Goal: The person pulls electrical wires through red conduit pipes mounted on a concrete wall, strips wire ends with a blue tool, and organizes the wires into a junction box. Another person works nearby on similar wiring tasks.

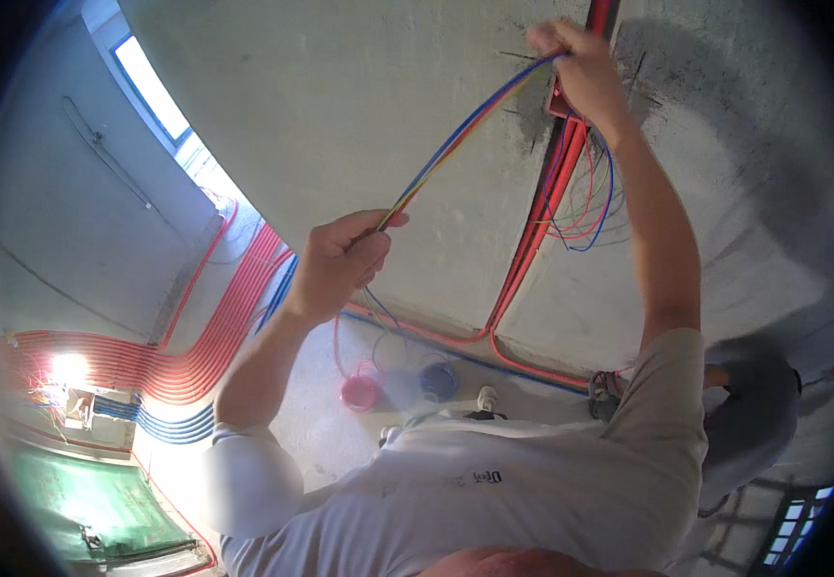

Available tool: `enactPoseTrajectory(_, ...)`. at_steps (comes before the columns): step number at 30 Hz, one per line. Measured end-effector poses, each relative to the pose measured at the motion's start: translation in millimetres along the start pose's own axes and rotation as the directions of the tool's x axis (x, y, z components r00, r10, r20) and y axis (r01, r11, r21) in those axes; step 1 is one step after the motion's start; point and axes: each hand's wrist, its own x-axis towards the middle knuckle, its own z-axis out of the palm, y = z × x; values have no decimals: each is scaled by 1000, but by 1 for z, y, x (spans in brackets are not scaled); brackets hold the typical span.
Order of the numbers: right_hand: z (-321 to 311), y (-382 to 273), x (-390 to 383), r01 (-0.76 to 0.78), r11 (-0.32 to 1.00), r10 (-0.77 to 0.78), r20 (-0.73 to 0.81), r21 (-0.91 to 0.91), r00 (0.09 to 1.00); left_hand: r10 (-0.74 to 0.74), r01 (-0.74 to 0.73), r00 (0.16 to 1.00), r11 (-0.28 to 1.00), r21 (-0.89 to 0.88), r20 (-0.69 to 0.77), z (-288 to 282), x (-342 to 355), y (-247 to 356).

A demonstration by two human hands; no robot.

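A bundle of thin electrical wires, blue, red and yellow, runs in a bowed line between my two hands. My left hand is closed round its lower end at chest height, with the thumb and forefinger pinched together. Higher up by the wall, my right hand grips the upper end beside a red junction box set in the wall; its fingers are slightly blurred. Loose blue, red and green wires hang in loops below the box. Thin strands trail down from my left hand toward the floor.
Red conduits run down the wall channel to the floor. A pink wire spool and a blue one sit on the floor. Rows of red pipes cross it at left. Another person in grey is at right.
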Motion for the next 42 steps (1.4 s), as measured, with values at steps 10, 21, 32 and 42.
enactPoseTrajectory(10,-22,-100,67,181,983,-184,79,41,980,423,-442,894,886,-142,-146,48,67,135)
enactPoseTrajectory(21,25,-7,-14,110,992,-115,-84,-59,990,272,-280,946,959,-28,-174,16,45,27)
enactPoseTrajectory(32,-6,-23,12,-74,995,74,4,65,997,60,-68,996,992,-105,-72,36,5,-5)
enactPoseTrajectory(42,-16,-26,25,-130,969,141,-35,211,989,562,-588,734,807,57,-382,42,49,114)
